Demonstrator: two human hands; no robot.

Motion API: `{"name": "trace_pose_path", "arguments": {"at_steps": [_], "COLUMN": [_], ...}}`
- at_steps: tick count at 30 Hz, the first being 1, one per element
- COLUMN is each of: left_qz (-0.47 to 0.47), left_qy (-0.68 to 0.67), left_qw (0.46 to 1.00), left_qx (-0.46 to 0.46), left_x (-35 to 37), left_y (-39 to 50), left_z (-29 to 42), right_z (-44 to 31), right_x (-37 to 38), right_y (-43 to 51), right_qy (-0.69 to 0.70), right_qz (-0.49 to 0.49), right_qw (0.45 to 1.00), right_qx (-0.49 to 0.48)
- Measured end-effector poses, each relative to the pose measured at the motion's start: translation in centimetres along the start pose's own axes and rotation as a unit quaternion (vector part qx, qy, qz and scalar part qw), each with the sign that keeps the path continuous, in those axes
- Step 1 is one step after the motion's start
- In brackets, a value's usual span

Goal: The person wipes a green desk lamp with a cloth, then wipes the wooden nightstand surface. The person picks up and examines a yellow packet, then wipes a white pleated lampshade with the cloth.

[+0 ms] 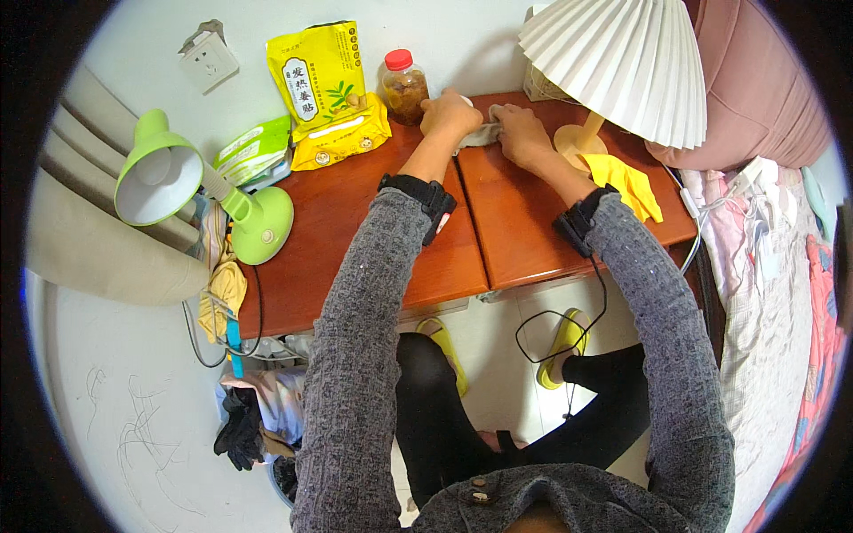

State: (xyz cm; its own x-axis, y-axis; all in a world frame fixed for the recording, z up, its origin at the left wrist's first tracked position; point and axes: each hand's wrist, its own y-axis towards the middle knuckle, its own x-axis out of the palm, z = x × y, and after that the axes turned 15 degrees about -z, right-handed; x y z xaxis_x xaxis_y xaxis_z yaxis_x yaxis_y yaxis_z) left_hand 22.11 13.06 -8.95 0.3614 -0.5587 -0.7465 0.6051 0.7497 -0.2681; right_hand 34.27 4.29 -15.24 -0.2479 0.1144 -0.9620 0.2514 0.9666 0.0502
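Observation:
Toward the back of the reddish-brown wooden table [426, 260], both hands are close together. My left hand [452, 120] is closed around a small white object [468, 101]; only its edge shows past the fingers, so its kind is unclear. A crumpled grey cloth [481, 137] lies between the hands, and my right hand [522, 133] grips its right end. Just left of my left hand stands a clear jar [405, 93] with a red lid and brown contents. To the right of my right hand is the round wooden base [578, 143] of a table lamp.
A white pleated lampshade [626, 66] overhangs the right back. Below it lies a yellow cloth [623, 183]. Yellow packages [320, 80] and a green desk lamp [263, 223] occupy the left. A black cable [556, 313] hangs from my right wrist strap. A seam divides the tabletop.

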Motion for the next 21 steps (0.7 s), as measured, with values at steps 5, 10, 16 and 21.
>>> {"name": "trace_pose_path", "arguments": {"at_steps": [5,10,16,21], "left_qz": [-0.028,-0.031,-0.044,-0.078], "left_qy": [-0.074,-0.008,-0.022,-0.034], "left_qw": [0.997,0.999,0.996,0.994], "left_qx": [-0.005,0.011,0.073,0.068], "left_x": [-0.3,-0.7,-2.2,-4.3], "left_y": [0.9,-0.7,-4.0,-5.7], "left_z": [-1.2,-1.8,-2.9,-3.5], "right_z": [1.7,1.5,-0.9,-1.6], "right_x": [0.4,0.9,-0.5,-0.9], "right_y": [5.7,6.0,-4.4,-3.0], "right_qy": [0.044,0.014,0.001,-0.018], "right_qz": [0.055,-0.020,-0.145,-0.135], "right_qw": [0.995,0.981,0.944,0.942], "right_qx": [-0.064,-0.191,-0.296,-0.305]}}
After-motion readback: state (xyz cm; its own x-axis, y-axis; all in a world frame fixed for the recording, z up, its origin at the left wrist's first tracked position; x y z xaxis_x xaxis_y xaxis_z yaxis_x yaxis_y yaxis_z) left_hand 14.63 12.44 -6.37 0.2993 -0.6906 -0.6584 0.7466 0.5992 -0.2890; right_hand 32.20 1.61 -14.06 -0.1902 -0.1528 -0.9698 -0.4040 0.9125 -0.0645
